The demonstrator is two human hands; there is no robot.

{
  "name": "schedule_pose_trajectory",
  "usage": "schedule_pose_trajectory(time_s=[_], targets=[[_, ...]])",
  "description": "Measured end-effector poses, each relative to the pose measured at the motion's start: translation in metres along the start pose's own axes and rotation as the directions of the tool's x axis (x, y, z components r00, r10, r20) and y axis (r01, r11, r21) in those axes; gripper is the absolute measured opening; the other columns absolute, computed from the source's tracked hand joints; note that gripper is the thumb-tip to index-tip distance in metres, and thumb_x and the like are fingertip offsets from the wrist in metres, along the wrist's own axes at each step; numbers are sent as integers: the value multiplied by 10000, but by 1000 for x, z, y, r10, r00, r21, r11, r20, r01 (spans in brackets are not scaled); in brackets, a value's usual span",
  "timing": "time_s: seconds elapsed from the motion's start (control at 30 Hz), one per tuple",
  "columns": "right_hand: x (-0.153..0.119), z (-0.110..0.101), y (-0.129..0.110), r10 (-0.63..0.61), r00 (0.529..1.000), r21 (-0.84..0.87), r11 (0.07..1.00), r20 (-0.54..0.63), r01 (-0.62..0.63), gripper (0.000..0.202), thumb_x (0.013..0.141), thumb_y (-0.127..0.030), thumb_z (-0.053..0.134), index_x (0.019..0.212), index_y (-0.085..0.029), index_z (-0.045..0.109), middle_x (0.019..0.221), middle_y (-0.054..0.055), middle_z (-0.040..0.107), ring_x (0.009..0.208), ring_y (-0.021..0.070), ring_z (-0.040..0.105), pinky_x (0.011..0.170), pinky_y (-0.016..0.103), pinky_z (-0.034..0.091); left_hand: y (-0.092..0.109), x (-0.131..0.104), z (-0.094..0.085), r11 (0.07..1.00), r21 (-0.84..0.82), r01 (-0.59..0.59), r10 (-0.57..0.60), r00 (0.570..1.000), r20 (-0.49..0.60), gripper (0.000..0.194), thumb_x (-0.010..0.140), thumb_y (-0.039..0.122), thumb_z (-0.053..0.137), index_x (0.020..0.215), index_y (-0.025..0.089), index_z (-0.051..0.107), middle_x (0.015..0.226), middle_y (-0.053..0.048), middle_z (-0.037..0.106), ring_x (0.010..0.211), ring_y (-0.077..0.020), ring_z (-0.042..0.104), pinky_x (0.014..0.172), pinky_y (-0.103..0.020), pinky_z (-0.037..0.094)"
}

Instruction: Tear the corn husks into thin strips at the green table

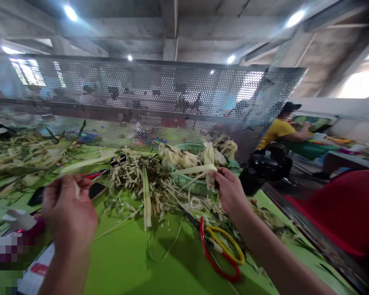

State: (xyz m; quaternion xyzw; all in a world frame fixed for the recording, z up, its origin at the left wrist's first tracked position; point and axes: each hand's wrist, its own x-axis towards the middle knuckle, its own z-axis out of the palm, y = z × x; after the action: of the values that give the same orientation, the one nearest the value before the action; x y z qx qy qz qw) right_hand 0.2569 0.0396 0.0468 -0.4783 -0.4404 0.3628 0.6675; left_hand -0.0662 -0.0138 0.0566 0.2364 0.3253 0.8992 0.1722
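Observation:
My right hand [230, 188] pinches the end of a pale corn husk strip [197, 169] over a green basket [189, 185]. The strip reaches leftward over the basket's front. My left hand [70, 205], smeared by motion, is raised on the left with fingers pressed together. A small pale bit shows at its fingertips, too blurred to name. Beyond that hand lies another pale husk [92, 161]; whether they touch I cannot tell. Scissors [220, 250] with red and yellow handles lie between my arms. One husk strip [146, 200] hangs down from the scrap pile [130, 174].
A perforated metal screen [160, 102] stands along the back of the green table [123, 258]. Loose husks [27, 164] are heaped at the left. Dark flat objects [96, 190] lie behind my left hand. A co-worker [279, 129] sits at the right, near a red chair [335, 209].

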Motion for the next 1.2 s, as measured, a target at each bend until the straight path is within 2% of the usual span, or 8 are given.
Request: schedule_pose_trajectory(time_s=[0.13,0.27,0.37,0.53,0.67,0.9,1.07,1.2], targets=[[11,-10,-12,51,998,200,979,-35,-43,257,520,-280,782,678,-177,607,599,-34,574,485,86,484,424,197,362,-8,14,-10,996,79,51,-43,994,-97,121,692,142,625,686,167,507,604,55,522,585,-83,506,659,-262,465],[-5,2,-17,194,975,185,960,111,-212,240,523,-260,813,675,-180,645,639,-13,615,510,100,510,442,211,402,-25,-16,-1,921,322,220,-258,963,81,160,699,258,668,789,171,569,650,49,561,579,-75,501,584,-206,405],[-29,17,-14,271,925,127,941,267,-313,213,578,-273,799,671,-174,635,629,-18,600,524,97,507,474,210,400,-33,-50,10,842,485,238,-412,863,291,232,721,364,661,818,164,593,667,18,581,618,-106,528,600,-227,420],[-64,37,-3,318,801,34,921,508,-387,248,631,-302,787,770,-181,620,592,-40,566,481,84,454,457,206,337,-37,-101,22,747,624,228,-621,573,535,209,805,367,551,834,164,594,755,-27,616,651,-130,535,607,-252,430],[-74,44,3,344,793,27,911,503,-412,390,593,-298,810,925,-184,641,691,-11,630,553,103,511,516,214,372,-43,-120,22,770,616,167,-598,526,605,125,795,287,548,800,164,570,748,-20,600,662,-128,524,621,-248,421],[-69,42,5,330,819,1,927,469,-374,253,589,-298,801,712,-166,624,585,-28,594,501,85,478,497,210,354,-39,-118,19,759,595,263,-646,413,642,244,841,402,509,834,165,565,798,-29,597,723,-135,536,663,-247,429],[-62,40,-2,317,870,11,938,378,-346,280,581,-339,794,710,-170,612,545,-51,540,451,68,406,452,208,315,-32,-118,14,624,695,357,-780,228,583,379,860,538,416,810,175,509,667,8,535,548,-96,441,528,-221,342],[-54,35,5,272,892,73,945,362,-318,274,592,-333,785,717,-178,598,548,-64,510,452,61,397,440,198,302,-28,-111,15,665,725,180,-735,332,592,308,858,455,472,761,170,540,634,30,432,575,-93,366,520,-210,274]])
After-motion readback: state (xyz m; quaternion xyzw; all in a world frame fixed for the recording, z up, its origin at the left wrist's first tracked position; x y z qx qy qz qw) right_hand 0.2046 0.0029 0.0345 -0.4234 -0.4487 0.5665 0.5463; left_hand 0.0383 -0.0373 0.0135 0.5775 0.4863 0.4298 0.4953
